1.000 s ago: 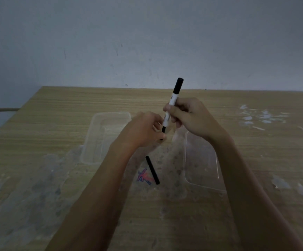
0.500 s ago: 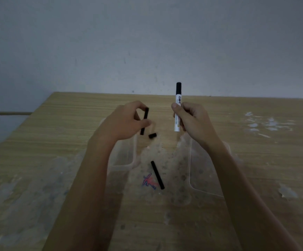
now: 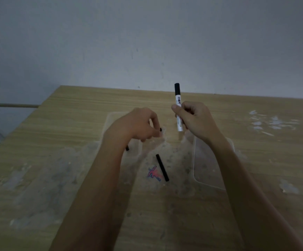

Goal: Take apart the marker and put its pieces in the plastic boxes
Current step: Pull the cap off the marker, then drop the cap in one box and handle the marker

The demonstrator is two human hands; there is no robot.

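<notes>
My right hand (image 3: 195, 120) holds the white marker barrel (image 3: 177, 97) upright, black end up, above the gap between two clear plastic boxes. My left hand (image 3: 138, 124) hovers over the left box (image 3: 109, 118), fingers pinched on a black marker piece (image 3: 160, 129) at the fingertips. A black end (image 3: 127, 148) shows under that wrist, over the left box; I cannot tell if it belongs to the same piece. A black stick-like part (image 3: 162, 167) lies on the table between the boxes. The right box (image 3: 195, 169) is partly hidden by my right forearm.
The wooden table (image 3: 74, 115) carries pale smears and a red-blue scribble (image 3: 154, 174) beside the black stick. White flecks (image 3: 271, 122) mark the far right. A grey wall stands behind the table's far edge.
My hands have separated. The left hand pulled a black rod out of the barrel, then lowered it toward the left box. The right hand turned the barrel upright.
</notes>
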